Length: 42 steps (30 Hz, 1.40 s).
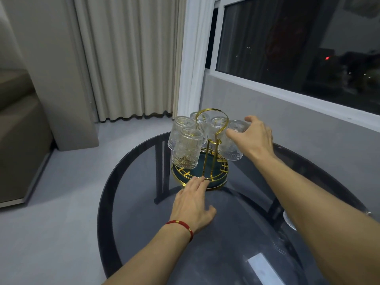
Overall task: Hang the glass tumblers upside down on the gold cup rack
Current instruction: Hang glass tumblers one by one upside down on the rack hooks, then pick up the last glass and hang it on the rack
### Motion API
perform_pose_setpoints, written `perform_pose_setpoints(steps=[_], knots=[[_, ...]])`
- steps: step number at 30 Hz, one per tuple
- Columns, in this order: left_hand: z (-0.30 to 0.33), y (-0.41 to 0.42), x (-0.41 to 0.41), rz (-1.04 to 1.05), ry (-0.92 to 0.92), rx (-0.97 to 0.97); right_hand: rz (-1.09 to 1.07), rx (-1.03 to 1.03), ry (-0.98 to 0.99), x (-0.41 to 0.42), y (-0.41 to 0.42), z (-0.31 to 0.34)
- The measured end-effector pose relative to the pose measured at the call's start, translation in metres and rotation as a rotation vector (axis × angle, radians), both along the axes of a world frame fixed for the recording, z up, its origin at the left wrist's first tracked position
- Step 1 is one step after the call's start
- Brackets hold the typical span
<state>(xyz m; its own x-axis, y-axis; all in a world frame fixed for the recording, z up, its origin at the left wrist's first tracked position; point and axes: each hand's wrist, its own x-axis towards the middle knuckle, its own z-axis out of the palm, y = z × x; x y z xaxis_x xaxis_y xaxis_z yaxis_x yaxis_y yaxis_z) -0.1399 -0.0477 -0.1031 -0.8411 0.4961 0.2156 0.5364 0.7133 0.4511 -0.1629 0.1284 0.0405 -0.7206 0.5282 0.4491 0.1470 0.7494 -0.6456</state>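
Note:
The gold cup rack (213, 128) with a round dark-green base (223, 177) stands on the far part of a smoked-glass table (236, 233). Several ribbed glass tumblers hang upside down on it: one at the front left (186, 149), one behind it (181, 125), two at the back (200, 118) (218, 123). My right hand (254, 136) grips a tumbler (231, 149) on the rack's right side, fingers around its upturned bottom. My left hand (193, 202) lies flat on the table with its fingertips touching the base's front rim.
Another glass (289, 220) shows at the table's right edge, partly hidden by my right forearm. Cream curtains (131, 58) hang behind the table. A dark window (298, 44) runs along the right wall, and a beige sofa (18, 140) stands at the left.

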Motion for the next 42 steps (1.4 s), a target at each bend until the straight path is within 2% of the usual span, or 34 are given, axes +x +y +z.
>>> perform_pose_setpoints(steps=[10, 16, 19, 22, 26, 30, 35, 39, 42], knots=[[0.006, -0.002, 0.003, -0.014, -0.009, -0.028, 0.020, 0.031, -0.105, -0.010, -0.001, -0.019], [0.010, 0.000, 0.009, -0.031, 0.018, -0.025, 0.088, 0.041, -0.103, 0.041, 0.006, -0.026], [0.020, 0.004, 0.017, -0.126, 0.039, 0.115, -0.023, 0.128, -0.050, 0.100, 0.015, -0.041], [0.030, 0.009, 0.028, -0.211, 0.028, 0.259, -0.209, 0.191, -0.093, 0.148, 0.024, -0.063], [0.039, 0.012, 0.045, -0.224, -0.052, 0.365, -0.352, -0.034, -0.188, 0.173, 0.040, -0.077], [0.048, 0.015, 0.062, -0.203, -0.206, 0.481, -0.272, -0.274, -0.129, 0.188, 0.052, -0.091], [0.053, 0.026, 0.078, -0.227, -0.260, 0.487, -0.236, -0.349, -0.022, 0.195, 0.053, -0.085], [0.048, 0.035, 0.086, -0.295, -0.303, 0.368, -0.033, -0.338, 0.055, 0.196, 0.036, -0.076], [0.053, 0.040, 0.091, -0.348, -0.359, 0.464, 0.164, -0.425, 0.060, 0.193, 0.021, -0.073]])
